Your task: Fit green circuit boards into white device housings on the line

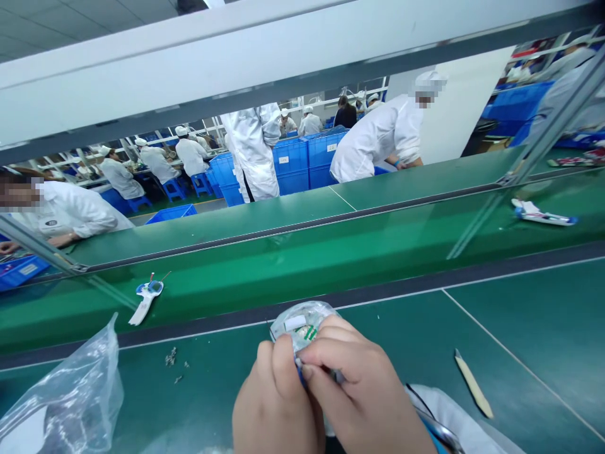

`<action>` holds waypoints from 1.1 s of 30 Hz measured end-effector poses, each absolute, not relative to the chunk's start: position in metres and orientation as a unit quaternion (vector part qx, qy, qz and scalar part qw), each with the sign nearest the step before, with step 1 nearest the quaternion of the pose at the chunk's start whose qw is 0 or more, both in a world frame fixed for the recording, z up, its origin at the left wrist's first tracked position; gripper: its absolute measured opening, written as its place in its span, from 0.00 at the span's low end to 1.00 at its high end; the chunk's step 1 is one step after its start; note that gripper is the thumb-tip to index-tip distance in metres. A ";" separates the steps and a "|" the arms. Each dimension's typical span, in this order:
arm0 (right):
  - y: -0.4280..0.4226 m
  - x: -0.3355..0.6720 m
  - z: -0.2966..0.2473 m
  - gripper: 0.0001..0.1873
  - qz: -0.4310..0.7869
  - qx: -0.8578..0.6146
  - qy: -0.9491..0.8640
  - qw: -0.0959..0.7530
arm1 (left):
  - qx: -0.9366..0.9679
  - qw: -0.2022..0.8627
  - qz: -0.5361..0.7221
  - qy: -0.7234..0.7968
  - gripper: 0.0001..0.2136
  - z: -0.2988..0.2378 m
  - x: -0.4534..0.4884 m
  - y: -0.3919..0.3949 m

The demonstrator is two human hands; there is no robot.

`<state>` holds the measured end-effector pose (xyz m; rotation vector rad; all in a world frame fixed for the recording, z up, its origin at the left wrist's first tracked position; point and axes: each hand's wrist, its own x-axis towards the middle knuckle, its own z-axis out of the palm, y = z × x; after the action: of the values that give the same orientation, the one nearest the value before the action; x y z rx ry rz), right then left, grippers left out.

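Note:
My left hand point(278, 394) and my right hand point(354, 378) meet low in the middle of the view, above the green bench. Both are closed, thumbs and fingertips pinched together at a small part with a bit of blue and white showing. The fingers cover most of that part, so its kind cannot be made out. Just beyond the fingertips lies a clear plastic bag point(289, 323) with a white label and green print. Whether the fingers touch the bag is unclear.
A larger clear bag point(89, 391) lies at left, near several small screws point(171, 357). A pointed cream-coloured tool point(472, 384) rests at right. White-and-blue device halves sit on the green belt, left point(147, 299) and right point(543, 214). Co-workers in white work beyond a metal frame point(236, 69).

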<state>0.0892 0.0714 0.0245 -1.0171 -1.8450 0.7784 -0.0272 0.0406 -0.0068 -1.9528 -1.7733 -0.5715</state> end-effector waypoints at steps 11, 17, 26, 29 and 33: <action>0.106 0.106 0.029 0.11 0.339 -0.379 -0.787 0.350 | -0.686 -0.362 -0.252 -0.578 0.15 0.027 -0.053 0.063; 0.123 0.140 0.033 0.13 0.337 -0.483 -0.701 0.402 | -0.731 -0.314 -0.237 -0.557 0.12 0.030 -0.056 0.136; 0.127 0.147 0.030 0.16 0.331 -0.499 -0.716 0.360 | -0.665 -0.181 -0.232 -0.686 0.17 -0.015 -0.076 0.263; 0.127 0.145 0.029 0.16 0.332 -0.481 -0.737 0.339 | -0.559 -0.124 -0.189 -0.798 0.17 -0.029 -0.136 0.254; 0.128 0.140 0.026 0.14 0.352 -0.455 -0.762 0.297 | -0.380 -0.046 -0.129 -0.915 0.18 -0.039 -0.219 0.221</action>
<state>0.1397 0.1283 0.0258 -1.2105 -2.0260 0.9349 -0.2188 0.2208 -0.0390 -1.2292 -2.9607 -0.4165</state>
